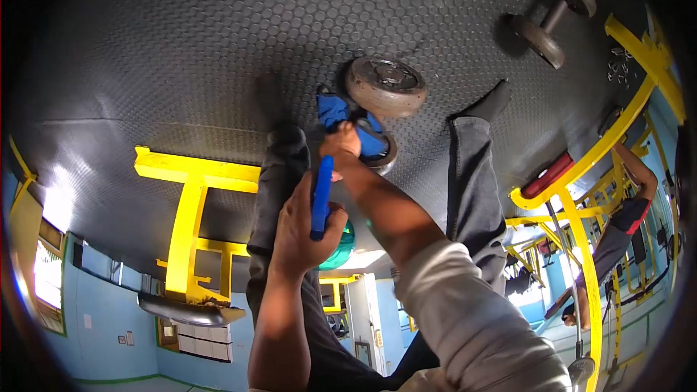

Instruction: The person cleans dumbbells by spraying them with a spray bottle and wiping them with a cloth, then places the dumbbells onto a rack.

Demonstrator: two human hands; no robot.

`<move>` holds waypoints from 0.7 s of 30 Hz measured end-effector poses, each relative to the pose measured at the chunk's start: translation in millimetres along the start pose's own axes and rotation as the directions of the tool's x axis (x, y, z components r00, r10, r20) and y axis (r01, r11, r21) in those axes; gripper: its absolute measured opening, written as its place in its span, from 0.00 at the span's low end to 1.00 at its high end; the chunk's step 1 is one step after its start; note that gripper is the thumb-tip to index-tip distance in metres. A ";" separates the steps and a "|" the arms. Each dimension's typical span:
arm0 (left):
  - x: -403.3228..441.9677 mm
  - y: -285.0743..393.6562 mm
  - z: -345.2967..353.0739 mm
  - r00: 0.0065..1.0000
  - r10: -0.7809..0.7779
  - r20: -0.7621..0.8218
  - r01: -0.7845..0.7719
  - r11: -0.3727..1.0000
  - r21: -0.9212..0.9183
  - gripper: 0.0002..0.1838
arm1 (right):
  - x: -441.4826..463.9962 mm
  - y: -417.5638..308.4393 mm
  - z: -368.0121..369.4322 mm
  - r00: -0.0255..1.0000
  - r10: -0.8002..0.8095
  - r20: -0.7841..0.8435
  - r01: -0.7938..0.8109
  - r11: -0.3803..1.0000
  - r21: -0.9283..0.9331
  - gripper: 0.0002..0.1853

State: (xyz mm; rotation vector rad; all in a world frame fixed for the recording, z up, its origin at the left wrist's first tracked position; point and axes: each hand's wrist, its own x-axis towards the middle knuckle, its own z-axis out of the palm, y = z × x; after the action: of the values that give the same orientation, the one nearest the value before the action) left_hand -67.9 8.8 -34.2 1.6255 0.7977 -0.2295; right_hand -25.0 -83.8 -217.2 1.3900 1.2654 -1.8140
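Observation:
My left hand is closed round a spray bottle with a blue spray head. Part of its green body shows below my thumb. Farther forward, my right hand grips a blue cloth, pressed against the near end of a worn, brownish dumbbell. That dumbbell lies on the floor between my feet, its far round head uncovered. Cloth and fingers hide most of its handle and part of the near head.
Black studded matting covers the floor. Another dumbbell lies at the upper right, and part of one shows at the top edge. Yellow frames stand left and right. Another person is at the right.

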 end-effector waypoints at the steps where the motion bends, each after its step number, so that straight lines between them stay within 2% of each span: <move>1: 1.5 4.2 -3.8 0.999 -0.043 0.031 0.043 0.999 0.009 0.31 | 13.1 -5.2 10.9 1.000 0.013 0.012 -0.014 1.000 0.008 0.28; 2: 2.8 6.6 -7.6 0.995 -0.085 0.051 0.084 0.996 0.023 0.32 | 34.3 -11.6 29.5 0.969 0.205 -0.138 -0.171 0.960 0.222 0.24; 3: 1.9 1.4 -7.0 0.996 -0.069 0.049 0.068 0.997 0.034 0.32 | 44.2 -11.8 37.3 0.879 0.408 -0.248 -0.274 0.856 0.439 0.21; 4: 3.4 2.3 -6.7 0.997 -0.062 0.047 0.061 0.998 0.026 0.32 | 23.0 -4.2 30.5 0.875 0.416 -0.249 -0.282 0.855 0.435 0.21; 6: 4.6 8.2 -8.2 1.000 -0.015 0.004 0.015 0.997 0.071 0.33 | -44.0 12.9 39.9 0.842 0.370 -0.393 -0.071 0.798 0.599 0.13; 8: 14.1 16.5 -13.8 0.999 -0.042 0.025 0.041 0.998 0.055 0.33 | -94.3 29.6 69.5 0.755 0.379 -0.535 -0.028 0.834 0.551 0.11; 10: 16.5 18.5 -12.8 0.996 -0.077 0.039 0.075 0.996 0.047 0.33 | -107.8 53.4 89.2 0.788 0.530 -0.313 -0.083 0.595 0.800 0.14; 11: 14.2 14.6 -7.6 1.000 -0.026 0.009 0.026 1.000 -0.003 0.33 | -99.3 67.1 105.1 0.791 0.523 -0.317 -0.077 0.600 0.796 0.14; 12: 14.9 11.6 -4.5 0.999 0.028 -0.025 -0.029 0.998 -0.048 0.33 | -81.3 82.8 121.3 0.749 0.554 -0.363 -0.033 0.578 0.815 0.15; 13: 15.1 11.9 -4.0 0.999 0.029 -0.036 -0.031 0.999 -0.041 0.33 | -68.0 92.9 117.5 0.704 0.582 -0.406 0.016 0.559 0.829 0.16; 14: 11.7 13.1 -3.4 1.000 -0.021 0.007 0.021 0.996 -0.085 0.34 | -51.7 101.9 114.3 0.709 0.571 -0.414 0.027 0.565 0.824 0.16; 16: 9.2 12.3 -2.1 0.994 -0.087 0.061 0.094 0.988 -0.123 0.35 | -24.8 115.4 100.9 0.905 0.267 -0.330 0.121 0.581 0.805 0.19; 17: 9.2 13.0 -2.2 0.992 -0.100 0.083 0.106 0.991 -0.077 0.35 | -13.0 122.1 98.1 0.910 0.264 -0.320 0.118 0.574 0.810 0.19; 19: 9.0 17.8 -2.2 0.985 -0.124 0.119 0.129 0.991 -0.037 0.34 | -2.8 131.4 102.3 0.945 0.238 -0.222 0.092 0.459 0.883 0.14; 20: 14.2 20.6 -2.1 0.981 -0.136 0.138 0.141 0.990 -0.023 0.34 | -7.1 127.4 107.9 0.947 0.236 -0.219 0.089 0.461 0.883 0.14; 21: 18.9 23.3 -1.9 0.978 -0.142 0.156 0.145 0.989 -0.009 0.34 | -18.6 117.9 111.0 0.881 0.301 -0.364 0.119 0.603 0.789 0.12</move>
State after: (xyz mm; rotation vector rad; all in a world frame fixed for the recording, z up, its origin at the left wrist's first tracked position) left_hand -40.3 17.2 -26.0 1.5121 0.7959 -0.4438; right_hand 29.9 -235.8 -238.2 2.4561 0.4706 -2.1473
